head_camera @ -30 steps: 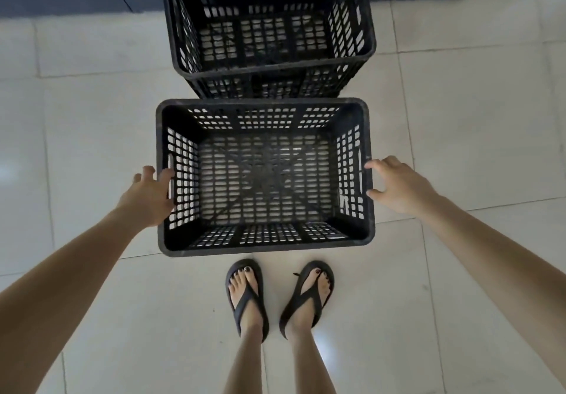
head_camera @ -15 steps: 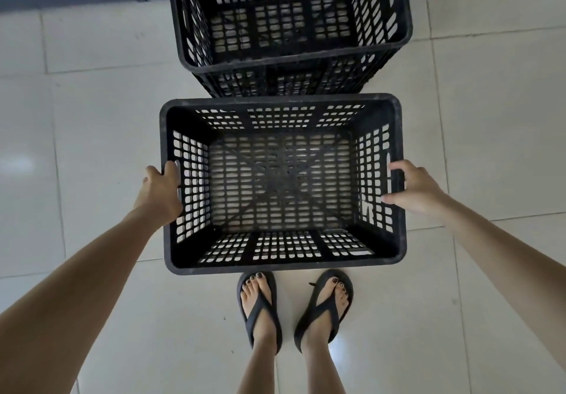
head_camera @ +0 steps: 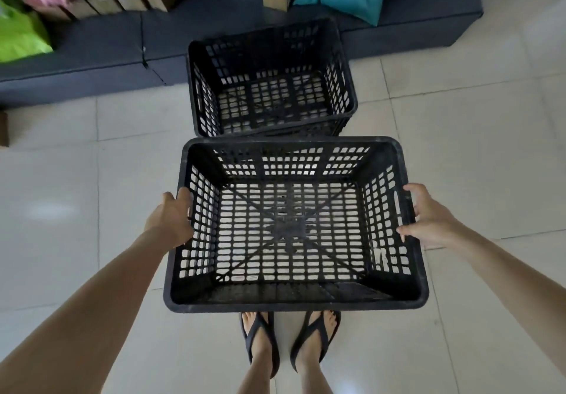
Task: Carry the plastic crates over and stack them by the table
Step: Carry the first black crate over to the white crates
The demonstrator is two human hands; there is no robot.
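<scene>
Left hand [head_camera: 171, 219] and right hand [head_camera: 428, 219] grip the near black crate [head_camera: 294, 297] by its side walls. A second crate stack [head_camera: 272, 118] stands just beyond it.

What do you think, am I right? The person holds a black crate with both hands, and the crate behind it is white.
Not quite. The head view shows the crate behind it is black too, not white. The left hand and right hand do hold the black crate.
</scene>
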